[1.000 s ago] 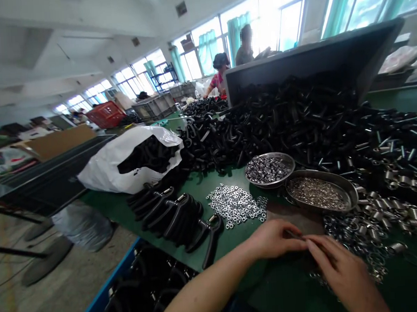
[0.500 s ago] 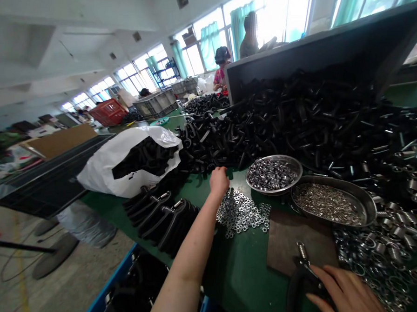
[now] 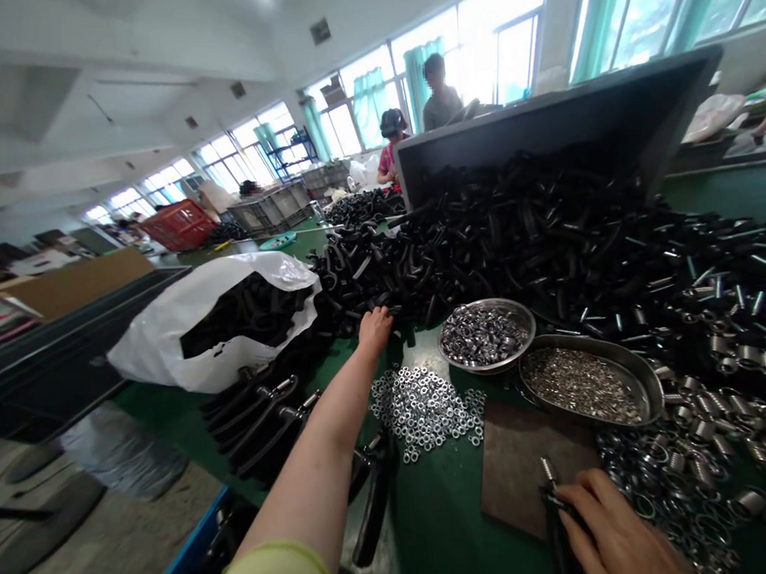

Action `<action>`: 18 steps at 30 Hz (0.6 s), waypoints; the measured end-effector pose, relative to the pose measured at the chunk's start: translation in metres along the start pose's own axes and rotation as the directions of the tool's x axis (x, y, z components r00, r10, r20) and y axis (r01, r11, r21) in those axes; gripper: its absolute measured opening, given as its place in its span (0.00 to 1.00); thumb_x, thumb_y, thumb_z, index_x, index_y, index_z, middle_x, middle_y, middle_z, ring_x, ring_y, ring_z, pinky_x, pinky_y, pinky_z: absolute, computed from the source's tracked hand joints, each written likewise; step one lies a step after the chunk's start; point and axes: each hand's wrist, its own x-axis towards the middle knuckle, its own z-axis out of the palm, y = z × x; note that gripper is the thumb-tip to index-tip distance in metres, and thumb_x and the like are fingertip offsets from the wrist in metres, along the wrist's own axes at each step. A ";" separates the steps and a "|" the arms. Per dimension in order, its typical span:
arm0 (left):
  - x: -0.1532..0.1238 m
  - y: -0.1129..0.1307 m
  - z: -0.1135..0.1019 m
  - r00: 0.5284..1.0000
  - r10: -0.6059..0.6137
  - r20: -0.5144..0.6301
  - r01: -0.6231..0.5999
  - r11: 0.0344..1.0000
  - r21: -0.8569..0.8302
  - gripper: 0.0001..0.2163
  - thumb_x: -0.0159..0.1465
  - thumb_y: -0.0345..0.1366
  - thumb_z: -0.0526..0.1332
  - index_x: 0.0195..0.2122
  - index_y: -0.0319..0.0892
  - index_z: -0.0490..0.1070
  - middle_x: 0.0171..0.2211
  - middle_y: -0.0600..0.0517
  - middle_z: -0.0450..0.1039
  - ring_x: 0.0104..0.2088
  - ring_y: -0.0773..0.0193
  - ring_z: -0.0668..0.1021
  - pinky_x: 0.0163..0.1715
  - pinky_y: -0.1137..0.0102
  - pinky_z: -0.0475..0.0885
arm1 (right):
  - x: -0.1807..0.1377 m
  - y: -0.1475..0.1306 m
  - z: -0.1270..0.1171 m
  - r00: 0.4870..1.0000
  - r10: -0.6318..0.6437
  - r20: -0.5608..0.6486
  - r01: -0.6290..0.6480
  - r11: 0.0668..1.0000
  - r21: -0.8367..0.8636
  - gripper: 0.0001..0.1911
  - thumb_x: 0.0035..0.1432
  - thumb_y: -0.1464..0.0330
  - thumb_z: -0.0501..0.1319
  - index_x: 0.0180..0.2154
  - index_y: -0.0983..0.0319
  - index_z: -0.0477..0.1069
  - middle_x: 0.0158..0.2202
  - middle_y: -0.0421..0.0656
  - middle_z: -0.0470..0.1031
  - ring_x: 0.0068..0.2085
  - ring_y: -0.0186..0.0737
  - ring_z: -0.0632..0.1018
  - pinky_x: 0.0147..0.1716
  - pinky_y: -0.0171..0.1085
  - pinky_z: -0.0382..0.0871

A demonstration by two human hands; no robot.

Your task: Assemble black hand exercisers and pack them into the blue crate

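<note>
My left hand (image 3: 376, 326) reaches to the near edge of a heap of black curved parts (image 3: 484, 247). Its fingers are curled in at that edge, and what lies between them is hidden. My right hand (image 3: 610, 523) grips a black part with a coiled metal spring (image 3: 547, 469) at its tip. That tip is over a brown square plate (image 3: 514, 460). Loose metal nuts (image 3: 421, 409) lie spread between my forearm and the plate. Another black part (image 3: 374, 502) lies just beside my left forearm.
A round metal bowl (image 3: 529, 314) of small rings and an oval metal tray (image 3: 651, 393) of tiny pieces stand behind the plate. Springs and rings (image 3: 694, 468) are strewn at right. A white sack (image 3: 142, 338) and stacked black parts (image 3: 236, 432) are at left. Two people work beyond the heap.
The view has turned slightly right, so most things appear shifted left. My left hand stays at the heap's edge. The black part in my right hand now points more upright.
</note>
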 end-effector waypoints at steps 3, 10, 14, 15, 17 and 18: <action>-0.008 0.002 -0.010 1.000 -0.002 0.011 0.003 0.998 -0.056 0.10 0.61 0.27 0.52 0.34 0.41 0.73 0.45 0.43 0.69 0.51 0.54 0.64 0.51 0.63 0.56 | 0.002 -0.001 0.012 0.998 0.031 0.046 -0.027 0.996 -0.088 0.19 0.62 0.71 0.43 0.35 0.60 0.72 0.33 0.45 0.70 0.20 0.31 0.74 0.17 0.30 0.68; -0.034 0.026 -0.036 0.992 -0.121 0.044 0.129 0.933 -0.337 0.11 0.54 0.30 0.61 0.39 0.40 0.69 0.34 0.46 0.72 0.41 0.55 0.74 0.40 0.66 0.67 | 0.002 0.014 0.022 0.968 0.187 0.165 -0.193 0.981 0.021 0.11 0.58 0.62 0.57 0.40 0.56 0.74 0.35 0.42 0.78 0.29 0.42 0.79 0.24 0.35 0.73; -0.088 0.073 -0.037 0.989 -0.102 0.106 0.145 0.805 -0.575 0.16 0.58 0.36 0.59 0.47 0.40 0.62 0.25 0.53 0.68 0.25 0.66 0.73 0.25 0.73 0.67 | 0.011 0.008 -0.009 0.939 0.315 0.134 -0.342 0.886 0.312 0.12 0.56 0.56 0.58 0.35 0.54 0.76 0.34 0.38 0.79 0.28 0.39 0.79 0.26 0.33 0.73; -0.110 0.088 -0.035 0.989 -0.068 0.129 0.135 0.761 -0.634 0.18 0.58 0.39 0.59 0.48 0.40 0.61 0.24 0.55 0.67 0.22 0.68 0.71 0.22 0.74 0.66 | 0.012 0.004 -0.018 0.922 0.364 0.130 -0.385 0.842 0.378 0.14 0.56 0.54 0.57 0.35 0.55 0.76 0.34 0.38 0.79 0.25 0.37 0.78 0.23 0.32 0.72; -0.158 0.118 -0.032 0.972 0.089 0.219 0.158 0.445 -0.882 0.21 0.57 0.42 0.61 0.49 0.41 0.59 0.22 0.59 0.62 0.17 0.73 0.65 0.18 0.77 0.62 | 0.013 -0.007 -0.033 0.890 0.444 0.108 -0.438 0.760 0.480 0.16 0.58 0.54 0.55 0.36 0.56 0.76 0.33 0.38 0.79 0.23 0.35 0.77 0.21 0.31 0.71; -0.182 0.130 -0.031 0.941 0.193 0.279 0.242 0.195 -0.951 0.23 0.55 0.43 0.63 0.48 0.41 0.59 0.22 0.60 0.61 0.16 0.75 0.62 0.16 0.77 0.59 | 0.012 -0.013 -0.038 0.881 0.467 0.076 -0.436 0.738 0.515 0.17 0.58 0.55 0.55 0.36 0.57 0.76 0.33 0.39 0.79 0.25 0.36 0.77 0.23 0.31 0.71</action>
